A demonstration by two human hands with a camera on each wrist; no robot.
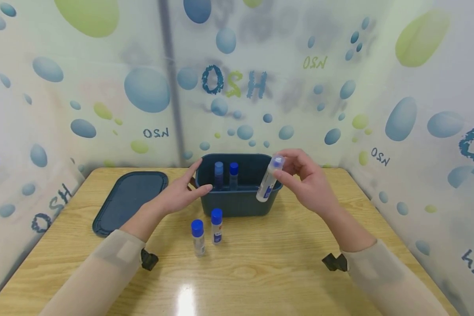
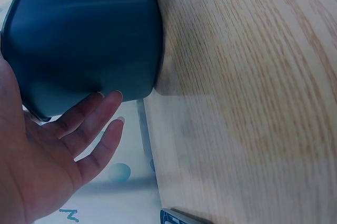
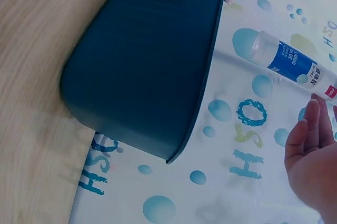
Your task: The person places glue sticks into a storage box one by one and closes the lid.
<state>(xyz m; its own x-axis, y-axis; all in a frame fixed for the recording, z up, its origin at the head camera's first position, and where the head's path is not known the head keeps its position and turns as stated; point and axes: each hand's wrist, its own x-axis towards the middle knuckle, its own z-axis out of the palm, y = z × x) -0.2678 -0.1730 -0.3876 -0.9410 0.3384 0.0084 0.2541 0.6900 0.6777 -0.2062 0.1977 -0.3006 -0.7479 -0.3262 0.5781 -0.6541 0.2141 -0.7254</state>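
Note:
My right hand [image 1: 310, 184] pinches a clear liquid glue bottle [image 1: 266, 184] by its capped upper end, over the front right rim of a dark blue-green bin [image 1: 237, 204]. The bottle tilts, its base toward the lower left; its blue "liquid glue" label [image 3: 295, 63] shows in the right wrist view. My left hand [image 1: 179, 188] rests on the bin's left end, thumb and index finger spread along the rim; the other fingers [image 2: 97, 129] lie loosely against the outer wall. Two blue-capped bottles stand inside, a left one [image 1: 219, 169] and a right one [image 1: 234, 170].
Two more blue-capped glue bottles, one nearer [image 1: 198, 239] and one farther [image 1: 217, 228], stand on the wooden table [image 1: 260, 272] before the bin. A dark lid [image 1: 130, 197] lies flat at the left. Printed curtains [image 1: 237, 52] enclose the table's back and sides.

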